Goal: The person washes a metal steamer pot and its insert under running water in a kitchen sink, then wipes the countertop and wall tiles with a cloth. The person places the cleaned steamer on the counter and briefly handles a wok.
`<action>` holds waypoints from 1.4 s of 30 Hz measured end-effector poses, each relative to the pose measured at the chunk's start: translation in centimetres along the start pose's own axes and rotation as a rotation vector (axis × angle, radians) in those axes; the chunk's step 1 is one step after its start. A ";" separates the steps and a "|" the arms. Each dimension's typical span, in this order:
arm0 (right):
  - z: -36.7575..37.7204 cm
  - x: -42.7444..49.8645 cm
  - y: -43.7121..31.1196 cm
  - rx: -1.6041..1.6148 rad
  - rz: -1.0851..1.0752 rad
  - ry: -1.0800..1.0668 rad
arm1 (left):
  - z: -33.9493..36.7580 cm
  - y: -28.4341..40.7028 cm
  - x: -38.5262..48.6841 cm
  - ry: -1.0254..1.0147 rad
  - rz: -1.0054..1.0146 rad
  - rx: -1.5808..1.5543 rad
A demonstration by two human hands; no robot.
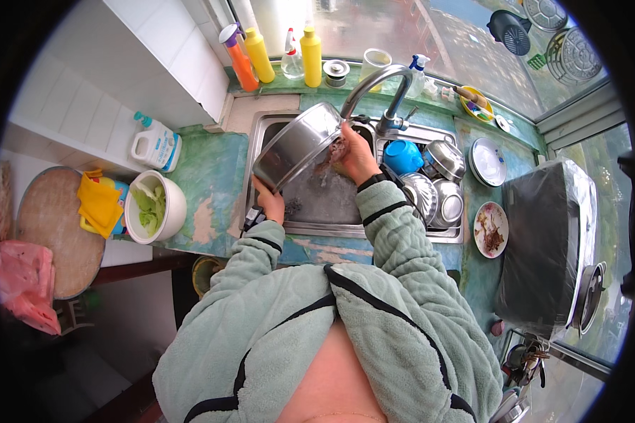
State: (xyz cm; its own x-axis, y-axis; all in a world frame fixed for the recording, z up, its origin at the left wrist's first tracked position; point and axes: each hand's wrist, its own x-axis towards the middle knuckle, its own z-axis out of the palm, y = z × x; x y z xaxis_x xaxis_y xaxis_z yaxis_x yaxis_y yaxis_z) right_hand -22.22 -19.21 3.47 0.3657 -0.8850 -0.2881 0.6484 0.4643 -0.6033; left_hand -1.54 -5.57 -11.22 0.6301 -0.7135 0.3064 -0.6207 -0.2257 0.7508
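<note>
A stainless steel pot (pixel 299 145) is tilted over the left sink basin (pixel 325 203), its mouth turned down and to the right. My left hand (pixel 270 203) grips the pot's lower edge on the left. At the upper right, my right hand (pixel 357 156) holds the rim, the thumb near the faucet spout. Brownish food pieces, perhaps meat (pixel 337 150), show at the pot's mouth beside my right fingers. Below, cloudy, splashing liquid covers part of the basin floor. The curved metal faucet (pixel 378 79) arches just above the pot. The inside of the pot is mostly hidden.
The right basin holds a blue cup (pixel 402 156) and several metal bowls (pixel 447 203). Right of it are stacked plates (pixel 488 161) and a plate with food scraps (pixel 491 230). Bottles (pixel 311 58) line the sill. A white tub with leaves (pixel 172 211) stands left.
</note>
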 end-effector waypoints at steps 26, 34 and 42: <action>-5.2 -9.0 4.7 -0.036 0.086 -0.281 | -2.8 6.8 3.0 -0.189 -1.249 -1.689; -10.6 -8.6 5.1 0.056 0.111 -0.064 | -5.5 8.9 4.9 -0.134 -0.951 -1.437; -9.7 -4.6 3.3 0.132 -0.148 -0.065 | -8.1 8.5 5.9 -0.044 -0.774 -1.444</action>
State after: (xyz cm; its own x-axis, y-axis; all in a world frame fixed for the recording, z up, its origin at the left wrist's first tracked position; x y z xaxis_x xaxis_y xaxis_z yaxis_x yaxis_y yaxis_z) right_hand -28.21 -13.88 -4.36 0.2995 -0.9418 -0.1524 0.7785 0.3336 -0.5317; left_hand 0.69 -6.35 1.69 0.5365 -0.7550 -0.3770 0.7582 0.2351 0.6082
